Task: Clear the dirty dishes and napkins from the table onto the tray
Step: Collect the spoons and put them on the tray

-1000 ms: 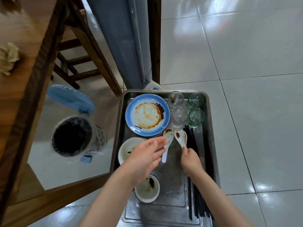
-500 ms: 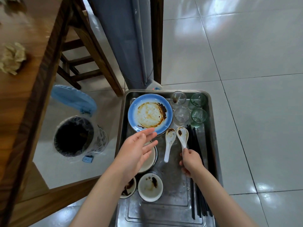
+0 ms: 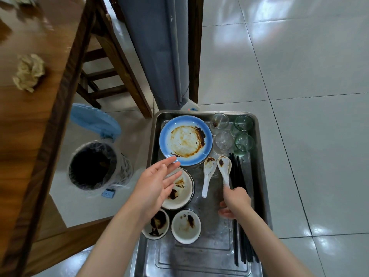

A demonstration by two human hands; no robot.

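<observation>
Now | left hand (image 3: 157, 182) spread, empty | right hand (image 3: 235, 202) pinches spoon (image 3: 223, 169) beside chopsticks (image 3: 238, 176) | tray (image 3: 199, 258) near end bare

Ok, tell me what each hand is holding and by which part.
The right hand grips a white spoon by the end of its handle. The left hand holds nothing, fingers spread.

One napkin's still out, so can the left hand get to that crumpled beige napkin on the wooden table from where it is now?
Probably yes. The left hand is open, holding nothing, above the metal tray, and nothing stands between it and the crumpled beige napkin on the wooden table.
</observation>
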